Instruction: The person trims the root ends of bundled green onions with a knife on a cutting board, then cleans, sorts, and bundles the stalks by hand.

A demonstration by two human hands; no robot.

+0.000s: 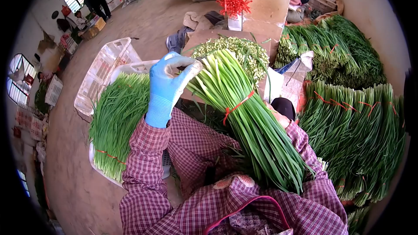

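Note:
A thick bundle of garlic chives point(257, 122), bound with a red tie, lies slantwise across my lap with its pale cut ends up and its green leaves toward me. My right hand point(278, 115) grips it from the far right side; the bundle hides most of its fingers. My left hand point(172, 76), in a blue glove with a pale fingertip area, is closed in a pinch at the left edge of the cut ends. What it pinches, if anything, I cannot make out. Behind the bundle, a heap of short trimmed ends point(235, 48) covers a board point(204, 39).
To the left, a white crate point(93, 159) holds more chives point(117, 122); another crate point(104, 72) leans behind. Tied bundles point(352, 135) are stacked on the right. Red ties point(233, 0) stand in a white holder by a pillar point(265, 4). A person point(96, 2) bends far off.

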